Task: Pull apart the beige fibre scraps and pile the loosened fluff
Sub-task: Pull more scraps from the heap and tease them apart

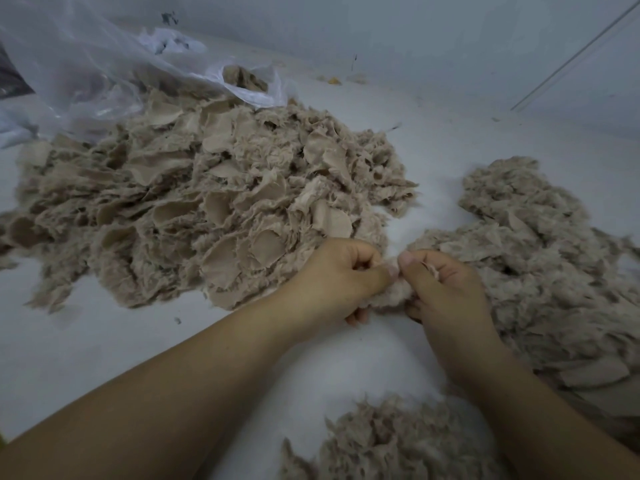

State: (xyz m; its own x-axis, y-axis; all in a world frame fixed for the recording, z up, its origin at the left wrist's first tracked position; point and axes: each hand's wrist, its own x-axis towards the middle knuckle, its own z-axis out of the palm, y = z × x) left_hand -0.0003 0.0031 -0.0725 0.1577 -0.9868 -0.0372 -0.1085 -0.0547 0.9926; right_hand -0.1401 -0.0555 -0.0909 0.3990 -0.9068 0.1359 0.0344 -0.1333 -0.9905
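A big heap of beige fibre scraps [207, 195] with flat fabric backs and frayed edges covers the left and middle of the white surface. Looser, fluffier fibre lies in a pile on the right [540, 258] and in a smaller pile near the bottom edge [388, 445]. Between the heaps, my left hand [332, 282] and my right hand [446, 289] meet, thumbs nearly touching. Both pinch one small beige scrap [389, 294], which bulges below the thumbs; most of it is hidden by my fingers.
A crumpled clear plastic bag [104, 74] lies at the back left with a few scraps in its mouth [242, 77]. The white surface [450, 140] runs back to a wall, with small bits of debris [334, 80] there.
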